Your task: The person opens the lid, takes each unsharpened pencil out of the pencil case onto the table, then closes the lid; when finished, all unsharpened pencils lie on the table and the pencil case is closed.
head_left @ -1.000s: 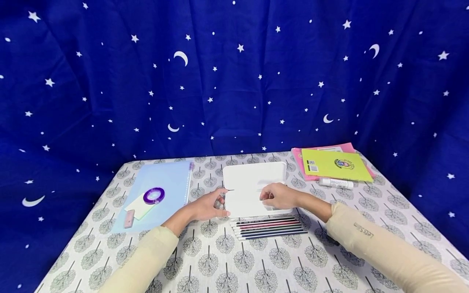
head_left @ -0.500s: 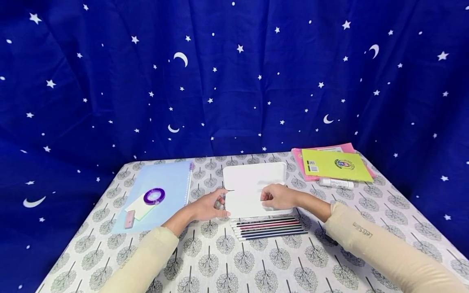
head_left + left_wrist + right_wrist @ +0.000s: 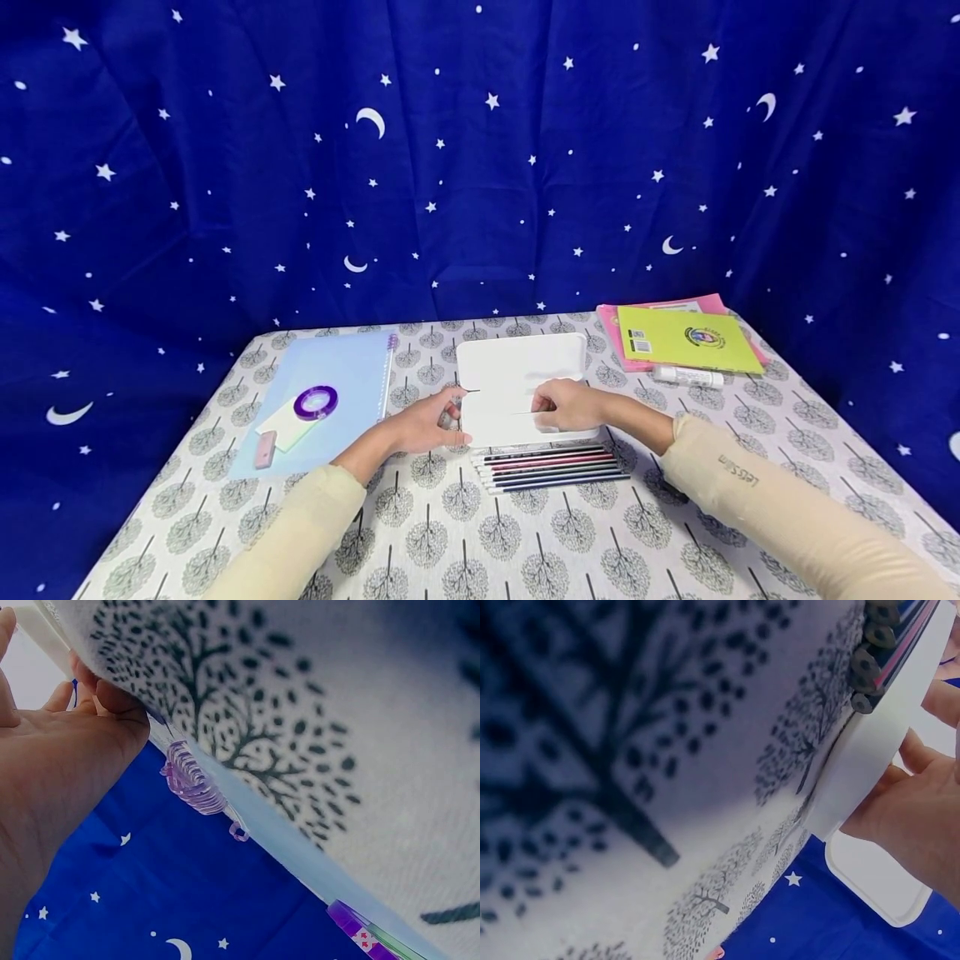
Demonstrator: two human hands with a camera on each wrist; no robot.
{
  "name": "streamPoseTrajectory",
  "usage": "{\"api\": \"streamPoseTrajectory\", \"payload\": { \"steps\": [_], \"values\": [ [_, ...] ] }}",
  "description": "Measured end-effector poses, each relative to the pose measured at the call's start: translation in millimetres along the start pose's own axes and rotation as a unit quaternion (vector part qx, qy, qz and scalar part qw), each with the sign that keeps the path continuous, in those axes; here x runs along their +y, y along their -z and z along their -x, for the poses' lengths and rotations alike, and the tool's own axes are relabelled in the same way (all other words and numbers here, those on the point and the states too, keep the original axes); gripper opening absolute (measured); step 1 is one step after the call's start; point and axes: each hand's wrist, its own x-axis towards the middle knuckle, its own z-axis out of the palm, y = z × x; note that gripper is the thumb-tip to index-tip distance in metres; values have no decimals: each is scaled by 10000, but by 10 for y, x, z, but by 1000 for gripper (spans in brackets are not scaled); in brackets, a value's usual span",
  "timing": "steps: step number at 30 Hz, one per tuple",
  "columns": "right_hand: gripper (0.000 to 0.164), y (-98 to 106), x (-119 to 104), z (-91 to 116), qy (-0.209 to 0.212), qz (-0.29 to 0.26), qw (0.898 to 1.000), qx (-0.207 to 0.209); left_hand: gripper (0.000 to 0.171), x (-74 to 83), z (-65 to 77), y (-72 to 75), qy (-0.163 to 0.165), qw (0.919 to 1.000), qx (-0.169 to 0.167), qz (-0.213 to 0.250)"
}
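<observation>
A white pencil case (image 3: 495,427) lies on the table with its lid (image 3: 517,358) tipped back. My left hand (image 3: 423,421) is at the case's left end, thumb and forefinger spread along the edge; in the left wrist view its other fingers are bent. My right hand (image 3: 570,404) reaches into the case from the right with curled fingers. Its fingertips pinch at a white inner panel (image 3: 517,413), whose edge shows as a thin line; the fingertips are partly hidden. Several pencils (image 3: 555,467) lie side by side just in front of the case.
On the left lies a blue spiral notebook (image 3: 337,358) with a purple tape roll (image 3: 302,403), a pale notepad (image 3: 288,423) and a pink eraser (image 3: 265,450). At back right are a yellow-green book (image 3: 675,337), a pink one (image 3: 611,333) and a glue stick (image 3: 688,376).
The right hand has shifted very slightly inside the case, and a thin panel edge now shows left of its fingertips. The left hand has stayed put.
</observation>
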Motion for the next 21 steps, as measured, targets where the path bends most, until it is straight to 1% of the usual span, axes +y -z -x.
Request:
{"api": "streamPoseTrajectory", "payload": {
  "steps": [6,13,21],
  "values": [
    [4,-24,8,2,-5,-7,9997,227,82,-11,-3,-7,1,10000,-6,-2],
    [6,-22,-4,17,109,-34,9983,575,83,0,-8,3,-45,10000,-23,-30],
    [5,-26,-13,32,287,-46,9966,768,82,6,0,5,-45,9999,-25,-101]
  ]
}}
